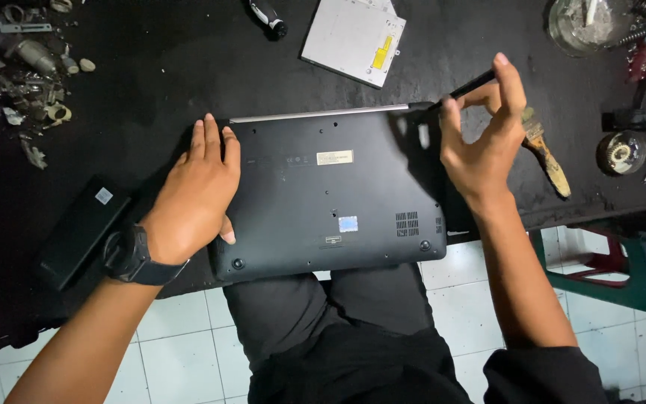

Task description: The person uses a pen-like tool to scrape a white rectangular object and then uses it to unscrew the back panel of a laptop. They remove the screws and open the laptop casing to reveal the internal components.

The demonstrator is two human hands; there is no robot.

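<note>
A black laptop (330, 198) lies upside down on the dark workbench (151, 82), its base facing up and its near edge overhanging the bench. My left hand (196, 191) presses flat on the laptop's left side, a black watch on the wrist. My right hand (484, 127) pinches a thin black tool (466, 86) whose tip meets the laptop's far right corner.
A silver optical drive (354, 36) lies behind the laptop. A long black block (80, 228) rests at the left. A worn paintbrush (546, 153) lies right of my hand. Scrap parts (31, 67) litter the far left; a glass jar (588, 22) and tools crowd the far right. White floor tiles show below.
</note>
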